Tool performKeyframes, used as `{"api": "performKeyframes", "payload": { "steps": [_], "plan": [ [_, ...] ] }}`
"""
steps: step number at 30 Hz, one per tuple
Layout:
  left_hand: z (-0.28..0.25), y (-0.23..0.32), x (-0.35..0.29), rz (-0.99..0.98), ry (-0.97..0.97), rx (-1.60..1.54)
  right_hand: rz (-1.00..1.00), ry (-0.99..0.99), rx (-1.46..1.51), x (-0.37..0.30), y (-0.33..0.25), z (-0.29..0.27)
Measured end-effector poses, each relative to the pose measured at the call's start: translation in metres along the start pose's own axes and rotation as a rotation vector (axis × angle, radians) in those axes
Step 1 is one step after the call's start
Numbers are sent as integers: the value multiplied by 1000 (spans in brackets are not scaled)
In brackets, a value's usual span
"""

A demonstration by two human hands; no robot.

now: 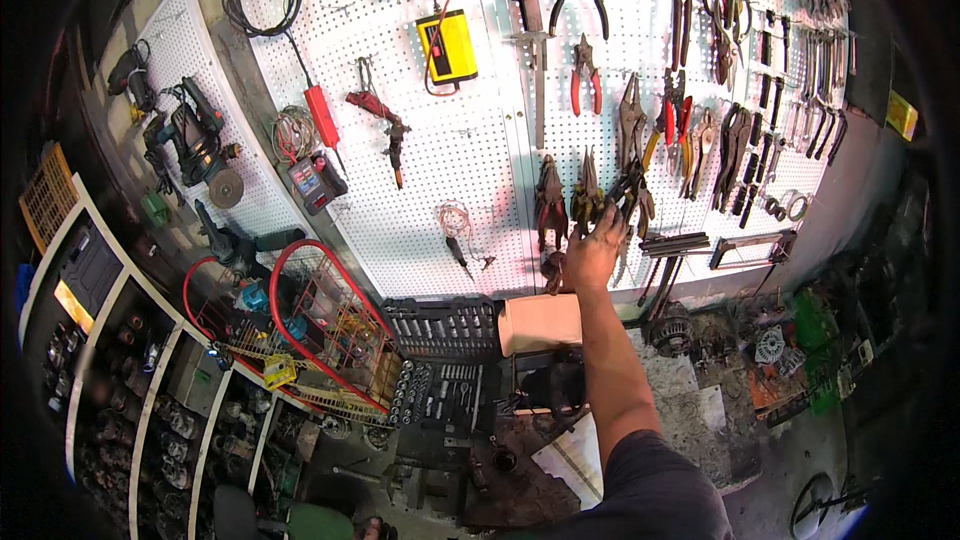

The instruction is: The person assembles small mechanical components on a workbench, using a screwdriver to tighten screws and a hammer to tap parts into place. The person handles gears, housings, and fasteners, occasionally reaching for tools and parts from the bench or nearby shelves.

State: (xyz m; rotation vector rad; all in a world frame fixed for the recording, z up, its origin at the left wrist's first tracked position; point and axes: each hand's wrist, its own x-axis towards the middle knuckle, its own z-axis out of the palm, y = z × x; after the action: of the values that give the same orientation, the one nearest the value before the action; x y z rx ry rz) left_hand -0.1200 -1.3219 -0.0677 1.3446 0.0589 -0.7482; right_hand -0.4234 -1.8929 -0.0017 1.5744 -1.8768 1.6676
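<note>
My right hand [597, 248] reaches up to the white pegboard, back of the hand toward me. Its fingers close around dark-handled pliers [634, 190] among the hanging tools; the fingertips are partly hidden. Left of these hang black-handled pliers [587, 192] and red-handled pliers [551, 202]. Just above is a pair of locking pliers [631, 120], with red-and-yellow-handled cutters beside it. A small dark tool [553, 270] hangs by my wrist. My left hand does not show.
Below the pegboard [400, 230], an opened socket set [438, 395] stands by a cardboard box [541, 324]. A red-framed wire rack [330, 325] and a parts shelf [150, 380] are on the left. Greasy machine parts [672, 330] lie at right under a hacksaw [752, 250].
</note>
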Motion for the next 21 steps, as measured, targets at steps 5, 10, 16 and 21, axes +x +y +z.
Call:
{"api": "performKeyframes", "payload": {
  "steps": [5,10,16,21],
  "plan": [
    [-18,-12,0,-17,40,-27,111,-137,-35,15,0,4],
    [-42,-22,-11,-24,64,-61,280,-118,200,26,22,27],
    [-89,-34,-20,-50,117,-79,184,-31,390,26,51,26],
    [-130,-27,-35,28,125,-124,498,-479,1179,-59,26,-57]
  ]
}}
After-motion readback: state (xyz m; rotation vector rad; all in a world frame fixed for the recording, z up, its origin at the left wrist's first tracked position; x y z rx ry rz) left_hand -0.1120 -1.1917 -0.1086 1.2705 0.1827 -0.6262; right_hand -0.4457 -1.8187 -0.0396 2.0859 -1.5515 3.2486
